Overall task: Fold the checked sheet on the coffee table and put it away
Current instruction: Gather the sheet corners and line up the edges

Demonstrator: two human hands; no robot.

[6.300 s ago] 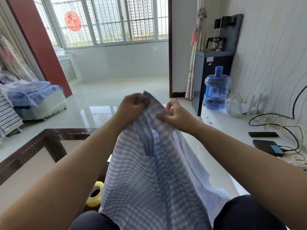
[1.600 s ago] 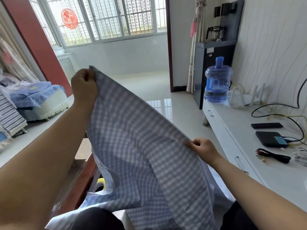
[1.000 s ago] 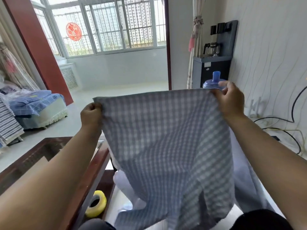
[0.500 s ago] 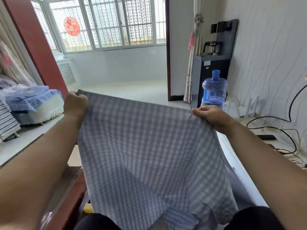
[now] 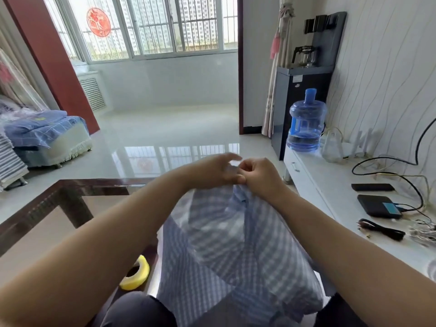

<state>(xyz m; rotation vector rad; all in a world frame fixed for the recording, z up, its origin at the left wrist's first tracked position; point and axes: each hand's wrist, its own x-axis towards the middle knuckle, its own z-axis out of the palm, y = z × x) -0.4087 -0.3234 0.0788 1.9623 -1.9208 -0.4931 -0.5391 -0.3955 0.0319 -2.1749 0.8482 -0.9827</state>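
Observation:
The checked sheet (image 5: 226, 251), blue-grey and white, hangs doubled from my two hands down over my lap. My right hand (image 5: 260, 177) pinches its gathered top corners with curled fingers. My left hand (image 5: 213, 171) is pressed against the right one. Its fingers are spread and blurred, and its thumb touches the cloth. The coffee table (image 5: 70, 188), dark wood with a glass top, stands to my left and in front of me. The sheet's lower part hides the table's near right corner.
A yellow tape roll (image 5: 136, 274) lies low by the table's near edge. A white cabinet (image 5: 330, 208) on the right carries a blue water jug (image 5: 305, 121), a phone (image 5: 372, 187), a black box (image 5: 378, 206) and cables. A covered sofa (image 5: 44, 135) stands at far left.
My hands have come together from wide apart, folding the spread sheet in half so it hangs narrower. My left fingers have loosened beside the right hand.

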